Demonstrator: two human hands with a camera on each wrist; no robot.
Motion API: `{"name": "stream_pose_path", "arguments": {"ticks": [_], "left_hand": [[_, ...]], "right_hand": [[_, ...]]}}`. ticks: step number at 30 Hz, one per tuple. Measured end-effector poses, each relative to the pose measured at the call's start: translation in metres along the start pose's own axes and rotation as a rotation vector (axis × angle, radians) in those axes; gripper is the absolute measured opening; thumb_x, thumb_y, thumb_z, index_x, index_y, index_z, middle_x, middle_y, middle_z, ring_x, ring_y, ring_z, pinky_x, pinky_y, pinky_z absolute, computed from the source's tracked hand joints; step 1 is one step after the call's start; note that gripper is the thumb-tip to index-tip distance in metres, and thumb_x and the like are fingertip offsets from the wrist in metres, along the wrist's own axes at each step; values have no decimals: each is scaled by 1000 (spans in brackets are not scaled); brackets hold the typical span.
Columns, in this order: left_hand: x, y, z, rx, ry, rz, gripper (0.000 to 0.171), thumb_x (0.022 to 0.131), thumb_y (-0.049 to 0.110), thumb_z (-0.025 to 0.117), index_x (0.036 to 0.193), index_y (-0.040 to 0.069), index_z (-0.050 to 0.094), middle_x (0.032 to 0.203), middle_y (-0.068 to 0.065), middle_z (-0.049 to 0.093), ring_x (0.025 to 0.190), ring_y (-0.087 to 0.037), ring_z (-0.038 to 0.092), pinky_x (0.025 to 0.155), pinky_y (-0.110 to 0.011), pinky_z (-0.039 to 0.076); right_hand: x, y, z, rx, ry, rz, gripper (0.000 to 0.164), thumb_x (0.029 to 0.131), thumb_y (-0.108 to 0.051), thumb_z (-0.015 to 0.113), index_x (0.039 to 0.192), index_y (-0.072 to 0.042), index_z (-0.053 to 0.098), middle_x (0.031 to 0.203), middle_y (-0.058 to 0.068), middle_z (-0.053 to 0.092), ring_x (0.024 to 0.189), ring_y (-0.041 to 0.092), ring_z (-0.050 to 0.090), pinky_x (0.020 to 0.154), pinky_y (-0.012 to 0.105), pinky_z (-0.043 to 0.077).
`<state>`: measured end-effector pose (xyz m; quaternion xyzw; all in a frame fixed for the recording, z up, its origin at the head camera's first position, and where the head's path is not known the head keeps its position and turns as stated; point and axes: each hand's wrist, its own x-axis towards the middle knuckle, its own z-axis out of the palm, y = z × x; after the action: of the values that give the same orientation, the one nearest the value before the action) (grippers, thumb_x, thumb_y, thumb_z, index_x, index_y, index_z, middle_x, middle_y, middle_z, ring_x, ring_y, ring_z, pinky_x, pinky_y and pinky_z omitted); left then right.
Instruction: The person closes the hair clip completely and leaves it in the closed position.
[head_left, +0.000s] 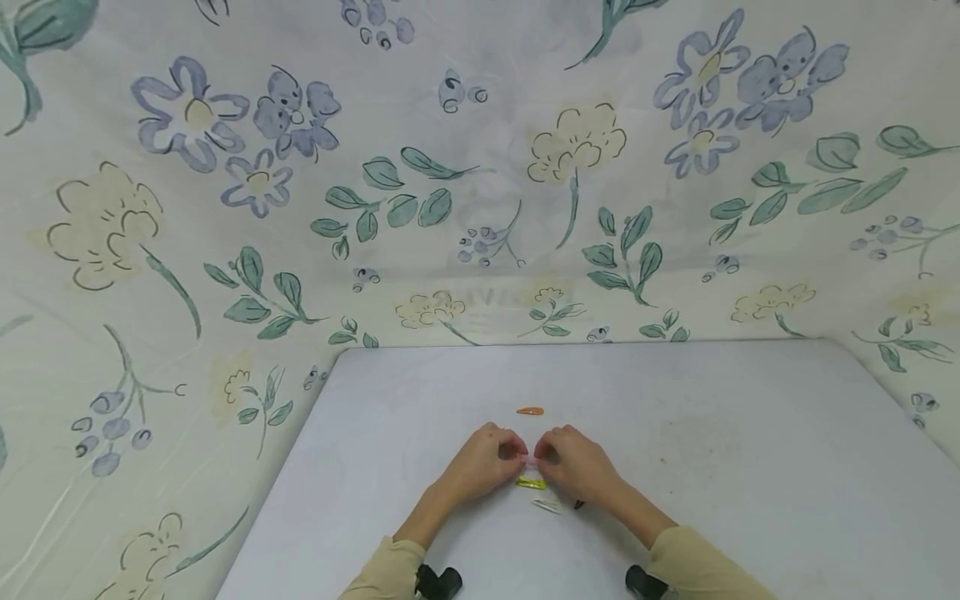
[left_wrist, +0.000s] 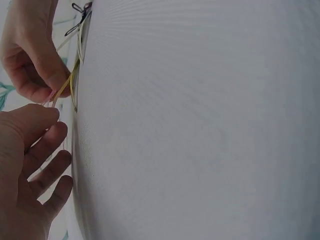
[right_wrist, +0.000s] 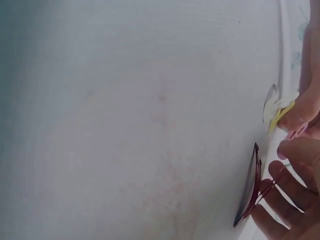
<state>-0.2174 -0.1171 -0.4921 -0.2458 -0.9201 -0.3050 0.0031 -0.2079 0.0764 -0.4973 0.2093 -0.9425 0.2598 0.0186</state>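
Both hands meet over the board, fingertips close together. A small pink snap hair clip (head_left: 530,461) spans the gap between them. The left hand (head_left: 483,462) pinches one end with thumb and forefinger, and the right hand (head_left: 581,467) pinches the other. In the right wrist view, pink loops of the clip (right_wrist: 298,131) show between the fingers. Just nearer than the hands lies a yellow hair clip (head_left: 532,483), then a pale whitish one (head_left: 547,505). A dark red clip (right_wrist: 258,175) stands beside the right hand's lower fingers. Farther off lies an orange clip (head_left: 530,411).
The white board (head_left: 420,383) has rounded far corners. Behind it rises a cloth (head_left: 495,208) printed with flowers and leaves. Dark wrist devices (head_left: 441,582) sit at both sleeves. A few tiny specks mark the board to the right.
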Motion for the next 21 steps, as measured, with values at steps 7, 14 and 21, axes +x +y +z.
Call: {"name": "stream_pose_path", "arguments": {"ticks": [7,14,21], "left_hand": [[2,3,0,-29,22,-30,7,88,16,72,95,15,72,86,7,60,82,-8,52,72,-25,44],[4,3,1,-68,63,27,9,87,13,72,96,14,72,86,6,64,82,-11,54,71,-25,44],[7,5,-1,-122,69,22,15,88,13,70,103,12,70,93,4,67,94,-16,59,83,-33,49]], "right_hand": [[1,-1,-4,50,30,14,9,86,-13,75,92,-13,68,86,-4,64,80,11,57,73,32,51],[3,1,-7,106,71,37,8,87,-12,74,91,-14,67,83,-6,65,75,8,57,67,26,50],[6,3,-9,162,113,63,9,87,-11,74,90,-15,66,83,-7,64,74,7,56,65,23,48]]}}
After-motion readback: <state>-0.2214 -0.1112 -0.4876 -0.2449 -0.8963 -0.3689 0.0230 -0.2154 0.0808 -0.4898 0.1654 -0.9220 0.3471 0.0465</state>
